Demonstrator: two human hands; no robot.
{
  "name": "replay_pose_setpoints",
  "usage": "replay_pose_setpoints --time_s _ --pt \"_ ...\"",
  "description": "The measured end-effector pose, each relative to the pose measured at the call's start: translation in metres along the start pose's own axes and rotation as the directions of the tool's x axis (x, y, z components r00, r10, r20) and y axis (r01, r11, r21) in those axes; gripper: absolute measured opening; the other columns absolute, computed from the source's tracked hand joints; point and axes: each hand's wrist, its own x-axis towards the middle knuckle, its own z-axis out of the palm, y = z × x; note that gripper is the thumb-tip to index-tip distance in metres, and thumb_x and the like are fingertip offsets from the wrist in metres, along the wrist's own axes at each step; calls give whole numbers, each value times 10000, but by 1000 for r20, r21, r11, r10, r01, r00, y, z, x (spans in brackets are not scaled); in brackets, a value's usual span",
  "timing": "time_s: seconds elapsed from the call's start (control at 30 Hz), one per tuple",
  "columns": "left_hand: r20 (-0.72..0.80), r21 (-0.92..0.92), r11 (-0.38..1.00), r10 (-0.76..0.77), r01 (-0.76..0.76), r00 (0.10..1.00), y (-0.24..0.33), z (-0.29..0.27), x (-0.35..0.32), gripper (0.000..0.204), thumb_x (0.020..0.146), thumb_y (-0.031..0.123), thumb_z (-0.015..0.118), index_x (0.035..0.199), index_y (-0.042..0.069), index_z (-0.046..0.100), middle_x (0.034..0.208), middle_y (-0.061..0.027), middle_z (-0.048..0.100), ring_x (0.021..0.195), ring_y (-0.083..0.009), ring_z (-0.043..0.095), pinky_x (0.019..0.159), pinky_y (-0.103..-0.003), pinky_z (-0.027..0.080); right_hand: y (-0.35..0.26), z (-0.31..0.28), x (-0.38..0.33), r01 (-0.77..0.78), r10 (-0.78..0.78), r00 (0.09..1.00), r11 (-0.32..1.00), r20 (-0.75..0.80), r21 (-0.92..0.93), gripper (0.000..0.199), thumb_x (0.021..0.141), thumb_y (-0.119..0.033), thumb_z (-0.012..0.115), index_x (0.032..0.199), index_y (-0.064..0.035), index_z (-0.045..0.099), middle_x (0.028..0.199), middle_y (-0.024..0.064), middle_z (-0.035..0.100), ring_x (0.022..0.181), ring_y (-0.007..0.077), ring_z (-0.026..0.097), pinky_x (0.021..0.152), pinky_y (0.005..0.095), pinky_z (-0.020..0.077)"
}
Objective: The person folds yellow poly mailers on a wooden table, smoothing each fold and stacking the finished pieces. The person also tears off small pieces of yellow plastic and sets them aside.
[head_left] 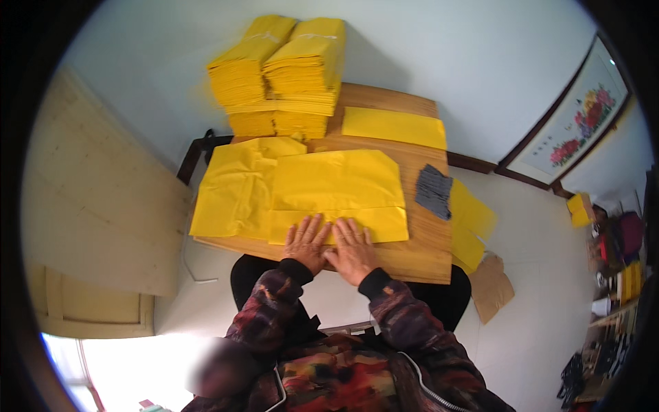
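A yellow paper sheet (pixel 336 180) with cut far corners lies in front of me, its near edge folded over into a wide band. My left hand (pixel 307 242) presses flat on that folded band, fingers spread. Close beside it, my right hand (pixel 352 248) also lies flat on the band, thumbs nearly touching. Neither hand grips anything. Partly under the sheet on the left is another creased yellow paper piece (pixel 233 189). All of this rests on a wooden table (pixel 419 257).
Tall bundles of folded yellow paper (pixel 302 69) stand at the back left. A yellow strip (pixel 395 127) lies at the back right, and a grey ribbed cloth (pixel 434 191) at the right edge. Yellow paper (pixel 470 226) and brown paper (pixel 489 288) are on the floor.
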Motion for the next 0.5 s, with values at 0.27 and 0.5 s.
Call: replay_pose_setpoints --time_s 0.27,0.5 --pt "-11 -24 1000 -18 18 1000 -9 -3 -3 656 882 499 530 1466 277 331 1564 -34 225 1433 -323 188 1144 -506 145 71 -21 -13 -266 253 960 957 -119 -115 867 838 -479 627 1463 -14 245 1557 181 163 1438 365 113 1162 493 93" --pt "55 -71 966 -246 249 968 -54 -29 -17 654 912 501 480 1483 237 299 1577 -24 187 1457 -254 139 1163 -498 78 75 -37 -17 -335 332 942 938 -44 -92 847 868 -473 586 1470 -2 221 1564 167 145 1449 337 99 1158 514 89"
